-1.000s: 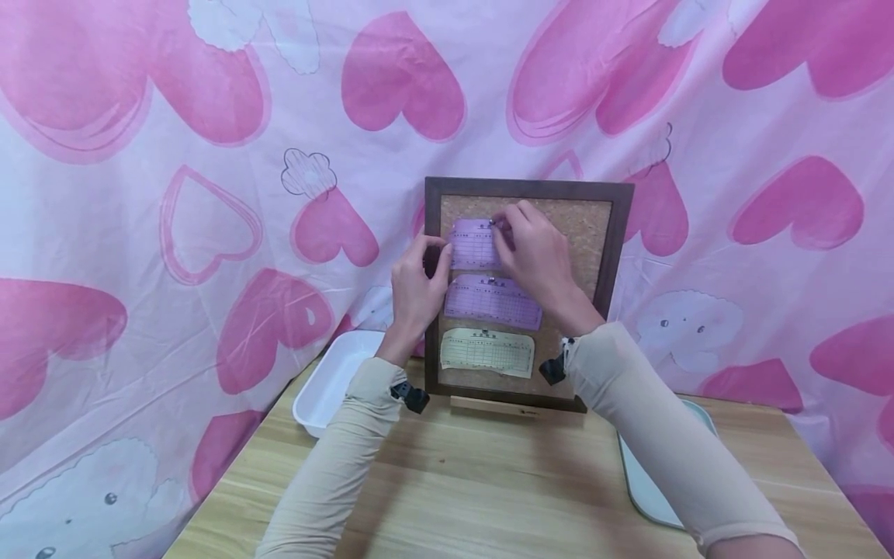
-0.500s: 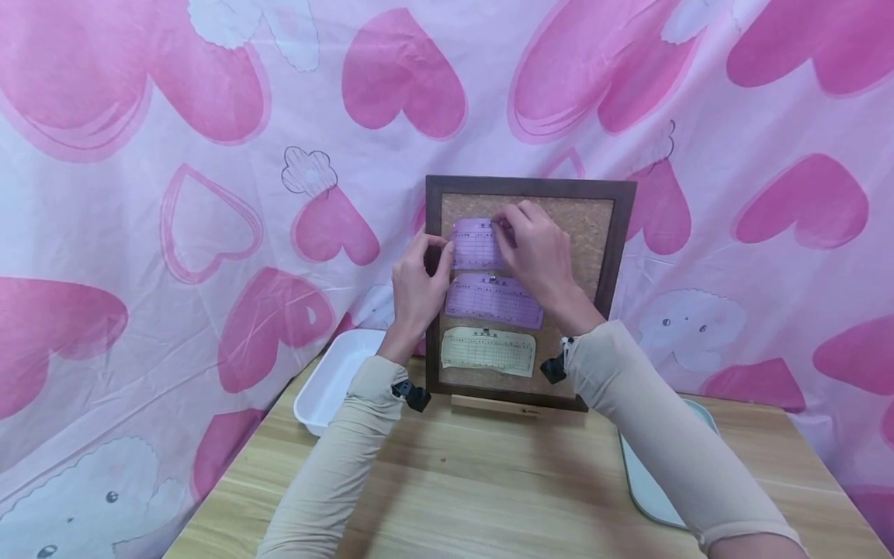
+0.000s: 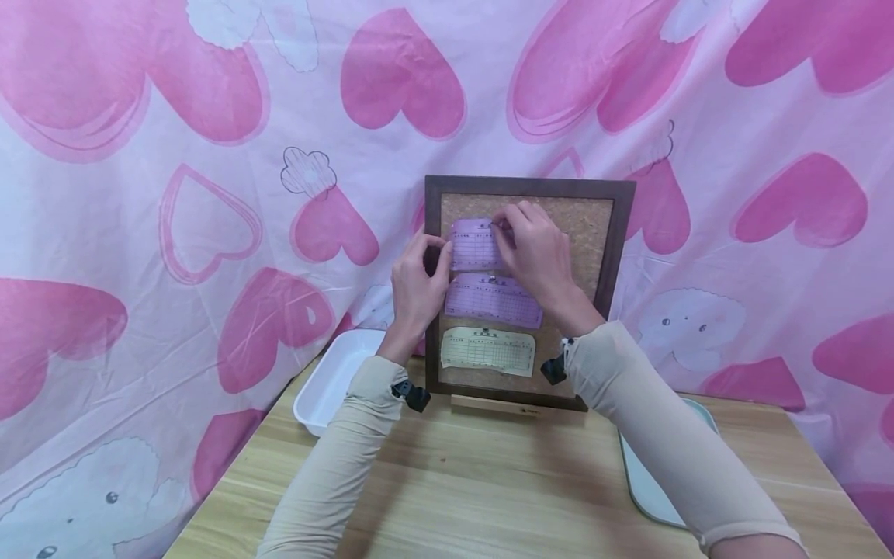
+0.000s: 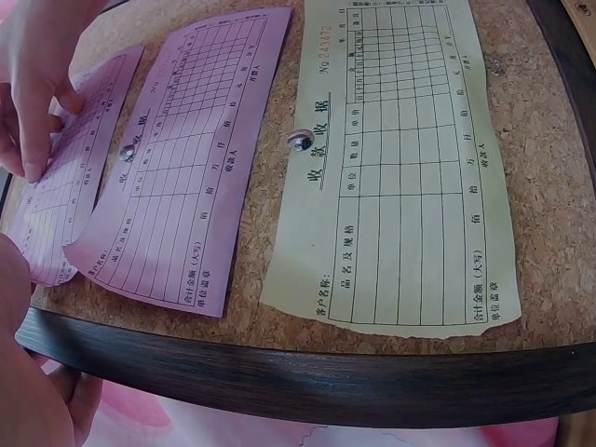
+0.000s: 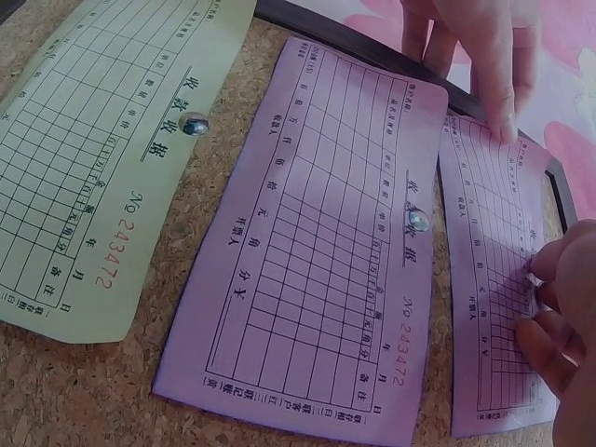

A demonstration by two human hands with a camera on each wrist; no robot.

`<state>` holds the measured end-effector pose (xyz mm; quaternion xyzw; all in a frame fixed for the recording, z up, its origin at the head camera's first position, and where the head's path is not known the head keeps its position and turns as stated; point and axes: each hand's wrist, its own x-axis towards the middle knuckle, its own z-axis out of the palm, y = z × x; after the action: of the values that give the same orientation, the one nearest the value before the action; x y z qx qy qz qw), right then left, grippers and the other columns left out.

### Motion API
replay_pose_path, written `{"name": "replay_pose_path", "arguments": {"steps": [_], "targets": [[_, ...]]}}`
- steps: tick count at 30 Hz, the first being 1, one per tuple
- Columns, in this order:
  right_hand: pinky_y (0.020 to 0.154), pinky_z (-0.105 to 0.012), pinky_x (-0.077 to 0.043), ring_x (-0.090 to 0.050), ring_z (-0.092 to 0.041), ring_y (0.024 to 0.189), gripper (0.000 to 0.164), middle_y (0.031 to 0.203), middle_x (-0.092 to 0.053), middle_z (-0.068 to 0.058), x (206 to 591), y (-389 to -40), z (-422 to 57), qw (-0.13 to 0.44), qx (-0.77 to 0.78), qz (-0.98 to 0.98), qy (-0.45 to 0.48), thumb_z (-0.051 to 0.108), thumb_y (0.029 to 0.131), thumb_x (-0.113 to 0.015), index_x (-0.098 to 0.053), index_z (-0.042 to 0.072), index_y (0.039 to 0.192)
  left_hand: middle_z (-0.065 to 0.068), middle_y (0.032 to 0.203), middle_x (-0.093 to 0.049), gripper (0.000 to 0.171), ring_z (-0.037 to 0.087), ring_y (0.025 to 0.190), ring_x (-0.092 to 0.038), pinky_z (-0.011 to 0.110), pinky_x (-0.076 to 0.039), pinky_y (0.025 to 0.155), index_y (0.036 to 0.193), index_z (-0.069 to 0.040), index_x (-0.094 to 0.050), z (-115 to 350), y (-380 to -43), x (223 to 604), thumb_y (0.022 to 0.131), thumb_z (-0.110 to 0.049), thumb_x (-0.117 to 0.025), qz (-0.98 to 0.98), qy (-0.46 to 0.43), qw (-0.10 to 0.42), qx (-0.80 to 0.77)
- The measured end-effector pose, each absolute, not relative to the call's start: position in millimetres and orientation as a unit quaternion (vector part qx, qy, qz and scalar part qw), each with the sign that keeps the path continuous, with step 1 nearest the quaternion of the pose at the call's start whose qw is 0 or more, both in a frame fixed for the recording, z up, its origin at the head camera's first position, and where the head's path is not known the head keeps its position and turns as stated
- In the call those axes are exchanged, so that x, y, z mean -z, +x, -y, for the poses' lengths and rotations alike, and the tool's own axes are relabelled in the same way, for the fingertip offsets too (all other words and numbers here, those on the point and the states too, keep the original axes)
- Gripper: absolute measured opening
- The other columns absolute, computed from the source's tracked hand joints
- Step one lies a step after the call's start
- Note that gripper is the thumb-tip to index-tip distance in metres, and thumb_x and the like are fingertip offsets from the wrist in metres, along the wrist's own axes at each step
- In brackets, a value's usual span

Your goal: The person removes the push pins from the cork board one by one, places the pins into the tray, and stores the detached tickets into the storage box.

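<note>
A dark-framed cork board (image 3: 583,233) stands upright, bearing two purple receipts and a pale green one. My left hand (image 3: 419,276) grips the board's left edge, its thumb on the upper purple receipt (image 5: 494,186) and its fingers behind the frame. At the top middle of that receipt, my right hand (image 3: 541,252) pinches a pushpin, largely hidden by the fingertips. Below, the second purple receipt (image 3: 492,300) hangs from a shiny round pushpin (image 5: 418,220). The pale green receipt (image 3: 482,353) is lowest, held by another shiny pushpin (image 4: 300,141).
The board rests in a light wooden stand (image 3: 489,406) on the wooden table (image 3: 454,497). A white tray (image 3: 307,407) lies left of it. On the right is a pale green tray (image 3: 646,485), partly under my right sleeve. A pink heart-patterned cloth (image 3: 405,78) hangs behind.
Both hands keep their places at the upper purple receipt. That receipt's lower edge has dropped slightly toward the second one.
</note>
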<state>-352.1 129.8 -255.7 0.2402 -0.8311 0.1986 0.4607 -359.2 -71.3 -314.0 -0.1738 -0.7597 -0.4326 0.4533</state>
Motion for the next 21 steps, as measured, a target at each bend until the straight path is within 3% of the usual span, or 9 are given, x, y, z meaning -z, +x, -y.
{"name": "replay_pose_path", "arguments": {"steps": [9, 21], "targets": [[0.075, -0.045, -0.061, -0.069, -0.028, 0.096, 0.012, 0.107, -0.075, -0.010, 255.3, -352.9, -129.4, 0.451, -0.200, 0.838, 0.234, 0.019, 0.104, -0.072, -0.073, 0.009, 0.110, 0.008, 0.131, -0.076, 0.018, 0.026, 0.114, -0.073, 0.046, -0.058, 0.090, 0.107, -0.009, -0.075, 70.9, -358.6, 314.3, 0.106, -0.026, -0.070, 0.762, -0.166, 0.450, 0.436], [0.080, -0.047, -0.061, -0.070, -0.030, 0.097, 0.014, 0.108, -0.075, -0.011, 255.3, -352.7, -129.9, 0.443, -0.196, 0.844, 0.231, 0.020, 0.105, -0.070, -0.073, 0.008, 0.110, 0.008, 0.136, -0.074, 0.019, 0.026, 0.114, -0.072, 0.046, -0.059, 0.089, 0.107, -0.009, -0.074, 70.6, -357.6, 315.5, 0.107, -0.028, -0.069, 0.765, -0.163, 0.447, 0.434]]}}
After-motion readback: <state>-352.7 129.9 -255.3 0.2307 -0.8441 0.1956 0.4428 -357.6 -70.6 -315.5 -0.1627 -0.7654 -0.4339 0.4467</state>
